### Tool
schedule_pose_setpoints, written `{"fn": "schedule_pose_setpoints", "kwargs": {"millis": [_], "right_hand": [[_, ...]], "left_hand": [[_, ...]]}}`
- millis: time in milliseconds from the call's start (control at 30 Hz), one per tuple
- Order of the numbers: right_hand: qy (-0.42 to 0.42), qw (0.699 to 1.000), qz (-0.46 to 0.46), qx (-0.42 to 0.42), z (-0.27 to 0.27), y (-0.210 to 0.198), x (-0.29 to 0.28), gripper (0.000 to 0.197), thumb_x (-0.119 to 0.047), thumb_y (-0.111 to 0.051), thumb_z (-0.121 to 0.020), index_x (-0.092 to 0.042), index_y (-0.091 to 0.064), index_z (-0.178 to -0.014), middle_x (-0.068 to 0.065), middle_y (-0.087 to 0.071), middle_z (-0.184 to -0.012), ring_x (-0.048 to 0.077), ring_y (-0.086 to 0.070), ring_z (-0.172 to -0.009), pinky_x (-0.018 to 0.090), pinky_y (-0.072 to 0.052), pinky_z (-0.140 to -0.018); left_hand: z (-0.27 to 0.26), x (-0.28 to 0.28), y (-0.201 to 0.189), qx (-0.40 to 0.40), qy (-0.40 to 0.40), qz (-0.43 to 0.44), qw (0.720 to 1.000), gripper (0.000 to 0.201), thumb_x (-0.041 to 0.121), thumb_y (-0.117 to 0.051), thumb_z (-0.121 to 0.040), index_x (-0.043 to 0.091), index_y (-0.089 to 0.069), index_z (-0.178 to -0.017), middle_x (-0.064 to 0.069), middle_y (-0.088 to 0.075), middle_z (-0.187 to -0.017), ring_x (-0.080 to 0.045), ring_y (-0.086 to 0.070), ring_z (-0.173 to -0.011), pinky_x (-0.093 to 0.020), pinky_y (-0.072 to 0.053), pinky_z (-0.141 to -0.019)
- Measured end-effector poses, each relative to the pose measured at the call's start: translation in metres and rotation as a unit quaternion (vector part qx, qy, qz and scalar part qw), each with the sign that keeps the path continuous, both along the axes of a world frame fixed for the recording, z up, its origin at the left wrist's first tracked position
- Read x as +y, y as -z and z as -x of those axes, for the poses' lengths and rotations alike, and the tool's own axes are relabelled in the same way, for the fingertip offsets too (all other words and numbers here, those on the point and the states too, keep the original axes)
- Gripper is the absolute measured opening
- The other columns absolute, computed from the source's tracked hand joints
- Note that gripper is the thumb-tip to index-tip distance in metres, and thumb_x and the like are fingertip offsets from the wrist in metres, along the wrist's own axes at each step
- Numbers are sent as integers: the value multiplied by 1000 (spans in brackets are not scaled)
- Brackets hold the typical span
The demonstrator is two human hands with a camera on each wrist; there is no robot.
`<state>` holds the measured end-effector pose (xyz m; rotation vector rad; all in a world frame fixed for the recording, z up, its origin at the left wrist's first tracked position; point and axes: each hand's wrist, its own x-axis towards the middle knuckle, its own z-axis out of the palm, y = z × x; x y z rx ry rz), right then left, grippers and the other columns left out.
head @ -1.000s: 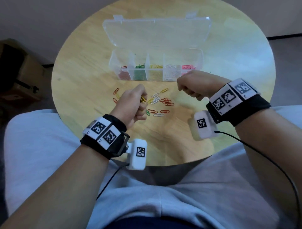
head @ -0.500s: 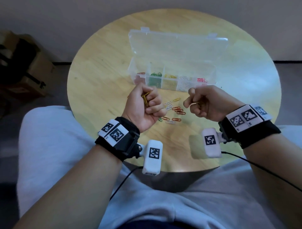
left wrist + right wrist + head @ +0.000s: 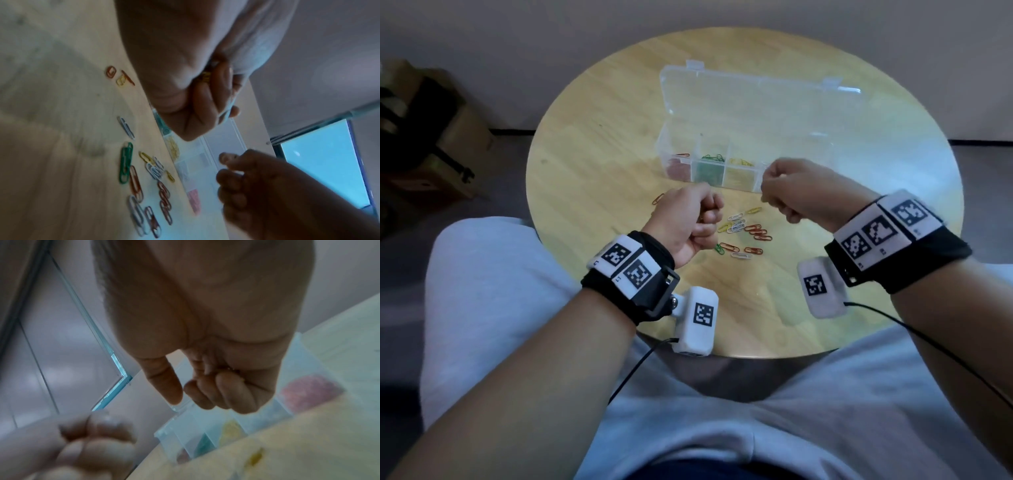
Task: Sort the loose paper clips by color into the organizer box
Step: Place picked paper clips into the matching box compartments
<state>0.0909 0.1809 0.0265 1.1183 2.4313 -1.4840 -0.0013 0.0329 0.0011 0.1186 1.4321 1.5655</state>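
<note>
The clear organizer box [image 3: 756, 113] stands open at the back of the round table [image 3: 602, 144]; its compartments hold red, green, yellow, white and pink clips. Loose paper clips [image 3: 743, 233] of several colours lie between my hands. My left hand [image 3: 709, 219] hovers just left of them, curled into a fist. In the left wrist view, yellow clips [image 3: 205, 77] show inside its fingers. My right hand [image 3: 774, 192] is a fist at the box's front wall, near the white compartment. Small glints in its folded fingers [image 3: 232, 369] look like a clip.
A cardboard box with a dark bag [image 3: 431, 144] sits on the floor to the left. My lap in grey trousers [image 3: 722, 428] is against the table's near edge. A few clips [image 3: 658, 198] lie apart, left of my left hand.
My left hand has turned from palm-up, with a yellow clip showing, to knuckles-up beside the loose clips. My right hand has moved forward from the clips to the box front.
</note>
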Motion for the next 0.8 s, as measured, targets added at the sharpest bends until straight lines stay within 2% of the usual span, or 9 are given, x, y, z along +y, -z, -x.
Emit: {"fn": "schedule_pose_setpoints", "kwargs": {"millis": [67,167,333,433,500,567,667,733,800], "right_hand": [[25,999,-26,34,11,-12,7,10,-6,-50,-86,-15,-50,-83,6,-54,-74,18,-47,-61,31,-42,-55],[92,990,-14,102,34,-26,19,18,0,-45,-83,-18,-43,-88,6,-54,-75,19,-51,-60,29,-45,-53],[128,980,0,151,70,-34,26,23,-3,-42,-81,-13,-42,-101,10,-59,-81,25,-59,-70,36,-52,-66],[90,991,-18,99,76,-26,25,21,-19,-52,-86,-13,-49,-106,10,-65,-92,22,-60,-80,35,-51,-76],[82,993,-30,77,72,-18,25,35,-36,-58,-86,-18,-48,-115,7,-65,-106,22,-62,-95,36,-49,-89],[99,989,-36,99,63,-14,24,48,-47,-58,-83,-23,-44,-122,7,-62,-116,21,-60,-105,42,-47,-97],[146,974,-1,174,40,-11,20,44,-44,-57,-86,-26,-42,-122,6,-63,-112,19,-62,-103,42,-48,-98],[172,962,34,210,19,-8,17,36,-36,-56,-91,-25,-42,-122,6,-64,-108,19,-64,-98,40,-52,-93],[197,949,65,236,2,-4,14,30,-30,-57,-93,-24,-43,-119,6,-65,-104,20,-65,-95,39,-53,-89]], "left_hand": [[-3,1,0,61,27,40,997,22,4,-37,-83,9,-51,-66,0,-33,-49,-11,-16,-37,-20,-12,-43],[-8,5,-5,131,64,86,986,23,3,-42,-83,8,-55,-64,0,-33,-49,-13,-16,-39,-19,-14,-42],[-8,14,-16,244,149,152,946,28,7,-44,-86,8,-62,-64,0,-41,-51,-14,-28,-38,-20,-23,-44],[-2,23,-25,299,176,181,920,28,12,-46,-88,10,-64,-67,-2,-43,-58,-18,-32,-44,-23,-27,-46],[3,34,-34,339,188,204,899,27,17,-48,-87,12,-66,-67,-2,-47,-60,-20,-37,-49,-24,-29,-49],[10,47,-46,373,185,218,883,28,21,-49,-88,13,-68,-70,-1,-50,-60,-20,-42,-52,-24,-31,-51],[21,69,-63,395,148,214,881,27,27,-49,-90,12,-69,-81,5,-50,-56,-13,-42,-51,-22,-31,-48],[26,84,-69,383,122,198,894,25,27,-49,-91,10,-66,-85,3,-49,-59,-13,-41,-50,-16,-31,-44],[31,98,-68,352,94,178,914,20,26,-48,-90,10,-58,-82,-2,-52,-68,-16,-44,-53,-15,-34,-47]]}}
